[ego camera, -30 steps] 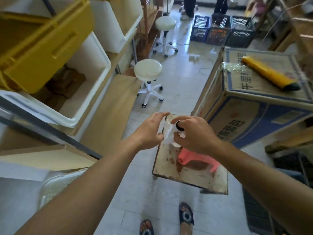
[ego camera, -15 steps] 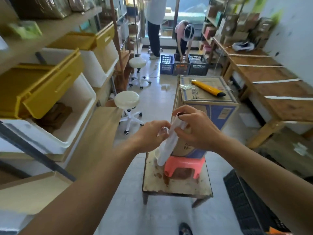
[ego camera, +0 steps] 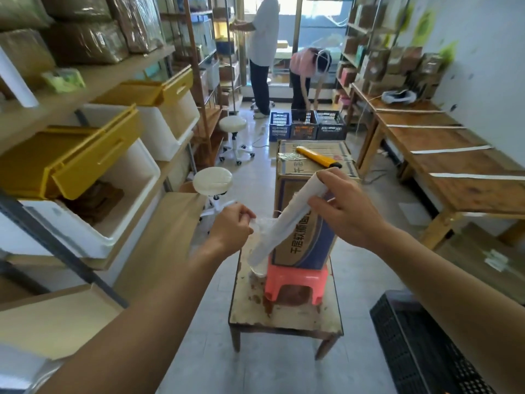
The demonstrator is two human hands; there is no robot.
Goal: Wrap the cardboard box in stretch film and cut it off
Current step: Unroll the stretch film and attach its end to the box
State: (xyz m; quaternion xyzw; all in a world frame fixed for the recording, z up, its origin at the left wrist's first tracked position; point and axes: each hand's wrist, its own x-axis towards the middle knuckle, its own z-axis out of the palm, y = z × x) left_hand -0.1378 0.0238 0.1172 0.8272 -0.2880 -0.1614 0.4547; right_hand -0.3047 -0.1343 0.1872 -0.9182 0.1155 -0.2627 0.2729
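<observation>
My right hand (ego camera: 345, 211) grips the upper end of the stretch film roll (ego camera: 287, 223), fingers curled under the tube and thumb over its top edge; the roll is tilted, its upper end toward the right and its lower end down to the left, in front of the cardboard box (ego camera: 312, 243); my left hand (ego camera: 231, 230) pinches the loose film end (ego camera: 261, 224), which is crumpled between thumb and fingertips just beside the middle of the roll; both hands are thus closed on the film, one on the tube, one on the free end. The cardboard box stands upright on a pink plastic stool (ego camera: 295, 281); the stool stands on a worn wooden table (ego camera: 284, 317); a yellow black-tipped tool (ego camera: 316, 158) lies diagonally on the box top, beside a crumpled scrap of clear film near the left edge of that top. To the left, shelving carries white bins with yellow lids (ego camera: 93, 194); two white round stools (ego camera: 212, 180) stand in the aisle; a wooden bench (ego camera: 443, 166) runs along the right wall; plastic crates (ego camera: 306, 125) sit on the floor behind the box, where two people stand, one bent over the crates.
</observation>
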